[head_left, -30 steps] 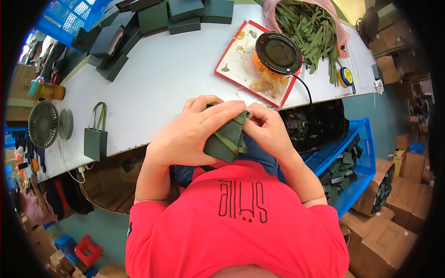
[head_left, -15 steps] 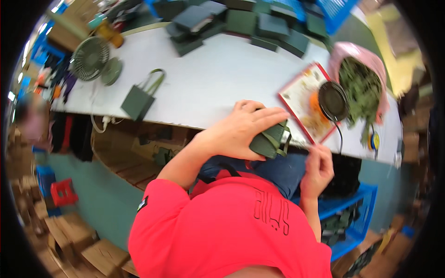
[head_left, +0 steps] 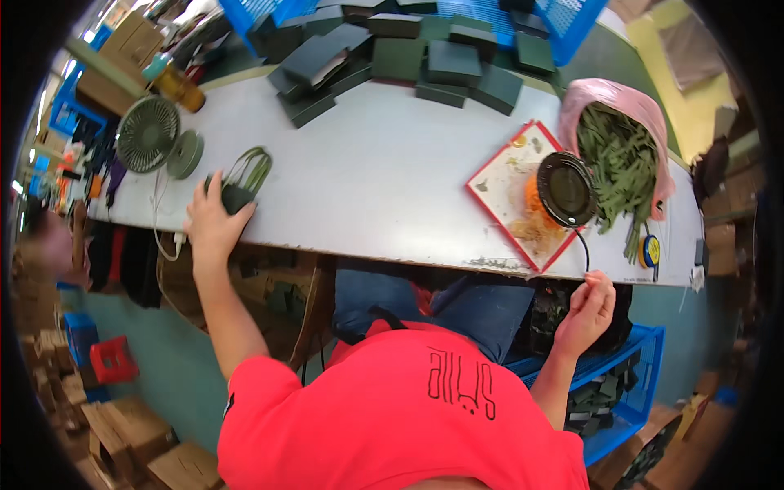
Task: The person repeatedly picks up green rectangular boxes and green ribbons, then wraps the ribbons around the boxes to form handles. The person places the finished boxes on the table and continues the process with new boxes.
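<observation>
At the left of the white table, my left hand [head_left: 214, 224] wraps over a small dark green box-shaped bag [head_left: 238, 198]. Green strap loops [head_left: 255, 169] stick up beyond it. My palm and fingers cover most of the bag, so I cannot tell if a second one lies under it. My right hand [head_left: 586, 317] hovers just off the table's front edge at the right, its fingers curled and thumb against them. Anything pinched there is too small to make out. A round black-topped device [head_left: 567, 189] with a cord stands beyond that hand on a soiled, red-edged white board [head_left: 495, 194].
Dark green boxes [head_left: 454, 64] are piled at the far edge before a blue crate [head_left: 572, 37]. A pink bag [head_left: 665, 155] of green strips sits at the right. The left side has a fan [head_left: 149, 135] and an amber bottle [head_left: 181, 90]. A blue crate [head_left: 645, 384] stands below right.
My left hand has swung from near my lap to the table's left side, onto the bag there. The green bag it held has left my lap. My right hand has shifted slightly right and down.
</observation>
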`<state>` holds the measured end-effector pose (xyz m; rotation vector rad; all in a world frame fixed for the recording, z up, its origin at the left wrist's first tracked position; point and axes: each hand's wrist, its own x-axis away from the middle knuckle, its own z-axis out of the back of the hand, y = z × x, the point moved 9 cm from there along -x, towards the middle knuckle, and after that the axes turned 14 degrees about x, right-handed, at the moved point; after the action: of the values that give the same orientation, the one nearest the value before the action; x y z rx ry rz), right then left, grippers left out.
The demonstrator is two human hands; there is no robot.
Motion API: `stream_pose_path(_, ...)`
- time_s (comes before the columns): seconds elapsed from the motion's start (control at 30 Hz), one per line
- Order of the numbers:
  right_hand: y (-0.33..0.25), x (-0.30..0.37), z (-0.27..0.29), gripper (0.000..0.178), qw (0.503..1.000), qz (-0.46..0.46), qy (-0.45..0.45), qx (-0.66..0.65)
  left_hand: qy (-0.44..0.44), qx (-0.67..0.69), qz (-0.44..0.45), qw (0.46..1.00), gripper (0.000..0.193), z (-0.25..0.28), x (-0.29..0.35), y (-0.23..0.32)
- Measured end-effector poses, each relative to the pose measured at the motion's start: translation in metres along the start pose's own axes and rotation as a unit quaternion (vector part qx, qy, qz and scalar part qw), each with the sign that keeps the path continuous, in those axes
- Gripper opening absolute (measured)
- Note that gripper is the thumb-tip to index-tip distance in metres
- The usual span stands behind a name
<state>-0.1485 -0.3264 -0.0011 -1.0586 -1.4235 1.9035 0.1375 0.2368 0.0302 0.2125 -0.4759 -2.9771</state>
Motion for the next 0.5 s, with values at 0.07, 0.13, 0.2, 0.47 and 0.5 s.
stream_pose_path(0.07, -0.009, -0.001, -0.001, 0.014, 0.994, 0.042, -0.040, 0.090, -0.031, -0.031, 0.045, 0.998, 0.092, -0.004, -0.005, -0.014)
stream_pose_path(0.13, -0.014, -0.002, 0.003, 0.015, 0.978, 0.092, -0.028, 0.185, -0.022, -0.075, 0.003, 0.997, 0.089, -0.003, -0.015, 0.018)
stream_pose_path(0.2, -0.029, -0.003, -0.003, 0.032, 0.928, 0.151, -0.031, 0.339, 0.051, -0.032, -0.112, 0.992, 0.080, 0.001, -0.026, 0.060)
stream_pose_path(0.47, -0.040, -0.006, -0.016, 0.059, 0.879, 0.197, -0.057, 0.431, 0.098, 0.198, -0.312, 0.924, 0.072, -0.063, -0.157, 0.145)
stream_pose_path(0.5, -0.044, -0.004, -0.015, 0.060, 0.864, 0.215, -0.048, 0.454, 0.070, 0.213, -0.312, 0.923, 0.072, -0.078, -0.172, 0.147)
